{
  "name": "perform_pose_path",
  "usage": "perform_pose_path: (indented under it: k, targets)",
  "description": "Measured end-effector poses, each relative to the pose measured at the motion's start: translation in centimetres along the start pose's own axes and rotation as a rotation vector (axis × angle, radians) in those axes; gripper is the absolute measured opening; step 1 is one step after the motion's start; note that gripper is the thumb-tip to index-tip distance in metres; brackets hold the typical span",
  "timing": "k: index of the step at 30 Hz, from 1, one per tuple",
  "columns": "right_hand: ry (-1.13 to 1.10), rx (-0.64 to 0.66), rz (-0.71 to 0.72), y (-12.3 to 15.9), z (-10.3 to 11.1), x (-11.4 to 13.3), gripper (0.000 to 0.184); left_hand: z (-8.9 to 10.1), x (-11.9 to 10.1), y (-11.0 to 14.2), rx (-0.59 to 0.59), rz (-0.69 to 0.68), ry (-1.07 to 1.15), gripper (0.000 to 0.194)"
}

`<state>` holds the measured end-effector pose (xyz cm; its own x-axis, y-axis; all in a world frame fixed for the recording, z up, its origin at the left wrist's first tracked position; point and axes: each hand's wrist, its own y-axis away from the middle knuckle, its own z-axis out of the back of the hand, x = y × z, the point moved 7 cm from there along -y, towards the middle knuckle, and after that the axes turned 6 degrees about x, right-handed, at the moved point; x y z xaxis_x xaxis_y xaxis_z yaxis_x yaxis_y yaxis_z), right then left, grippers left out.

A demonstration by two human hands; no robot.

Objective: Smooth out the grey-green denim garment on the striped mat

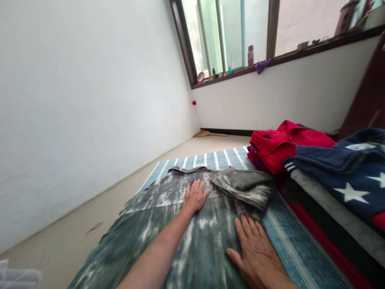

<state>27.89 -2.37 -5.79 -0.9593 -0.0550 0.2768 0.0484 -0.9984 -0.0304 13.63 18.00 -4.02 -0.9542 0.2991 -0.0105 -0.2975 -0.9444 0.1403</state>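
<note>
A dark green garment with white bleached patches (168,224) lies spread out flat on a blue and white striped mat (216,158). One sleeve of it (243,184) is folded inward across the top. My left hand (195,196) rests flat on the garment near the collar, fingers stretched out. My right hand (255,249) lies flat on the garment's right side, just below the folded sleeve, fingers apart. Neither hand holds anything.
To the right sits a pile of clothes: a red jacket (285,144) and a navy top with white stars (351,172). A white wall runs along the left. A window sill (234,72) with small bottles is at the back. A broom (209,133) lies by the far wall.
</note>
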Motion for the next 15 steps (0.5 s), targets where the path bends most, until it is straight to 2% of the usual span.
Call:
perform_pose_path:
  k: [6,15]
  targets:
    - [-0.004,0.0,0.004,0.1,0.17,-0.01,0.072,0.0,0.03,-0.07,0.008,0.009,0.004,0.066]
    - [0.014,-0.026,0.005,0.04,-0.33,-0.14,0.071,0.14,-0.06,-0.35,0.079,-0.014,0.021,0.069]
